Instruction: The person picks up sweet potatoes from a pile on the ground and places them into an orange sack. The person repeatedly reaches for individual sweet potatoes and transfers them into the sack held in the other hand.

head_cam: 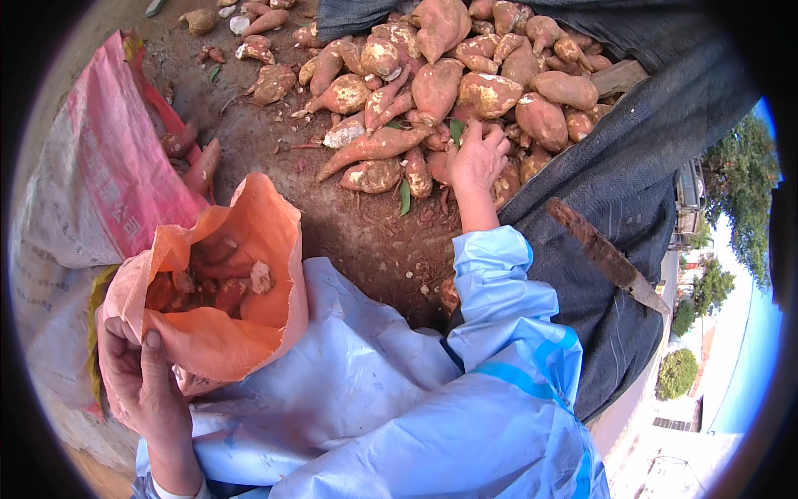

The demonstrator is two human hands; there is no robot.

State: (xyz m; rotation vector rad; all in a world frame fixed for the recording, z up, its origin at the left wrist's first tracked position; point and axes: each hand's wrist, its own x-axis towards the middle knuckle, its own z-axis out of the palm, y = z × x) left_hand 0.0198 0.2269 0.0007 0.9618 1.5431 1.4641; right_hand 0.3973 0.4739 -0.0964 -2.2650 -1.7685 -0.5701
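Observation:
My left hand (146, 380) pinches the near rim of an orange woven sack (218, 346), thumb on the inner side. Several reddish sweet potatoes (232, 293) lie inside the sack, whose mouth stands wide. My right hand (479, 156) reaches down onto the near side of a large heap of sweet potatoes (436, 87), fingers bent over the tubers. Whether it grips one is hidden by the hand itself. A long, thin sweet potato (374, 146) lies left of the right hand, with green leaves (405, 197) among the tubers.
A pink and white woven sack (118, 168) with more sweet potatoes (202, 167) stands at the left. Loose tubers (273, 83) lie on the soil at the top. Dark cloth (598, 181) borders the heap on the right, with a wooden piece (601, 249) against it.

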